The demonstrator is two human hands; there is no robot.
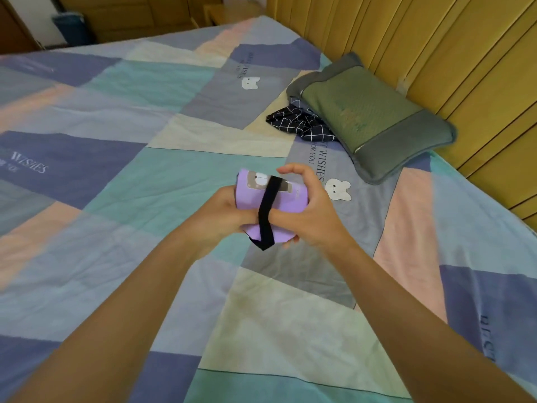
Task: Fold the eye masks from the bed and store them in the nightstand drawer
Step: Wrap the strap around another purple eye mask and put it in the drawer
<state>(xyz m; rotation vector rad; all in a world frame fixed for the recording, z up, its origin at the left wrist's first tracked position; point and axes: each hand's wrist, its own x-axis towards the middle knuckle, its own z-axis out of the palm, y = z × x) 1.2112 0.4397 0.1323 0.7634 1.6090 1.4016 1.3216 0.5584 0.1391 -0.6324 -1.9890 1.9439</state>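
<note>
Both grips close on the soft lilac fabric eye mask [271, 203]: left hand [223, 213], right hand [312, 210], its flat black elastic strap [268, 212] wrapped across, above the patchwork cotton bed [145, 175].

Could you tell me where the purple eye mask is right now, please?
In the head view it is near the centre, held above the bed between the left hand and right hand: the purple eye mask, left of the green pillow.

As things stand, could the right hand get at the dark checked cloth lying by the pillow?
Probably not right now. The right hand is occupied holding the purple eye mask together with the left hand. The bed between it and the dark checked cloth looks bare, though part of it is tucked under the pillow.
</note>
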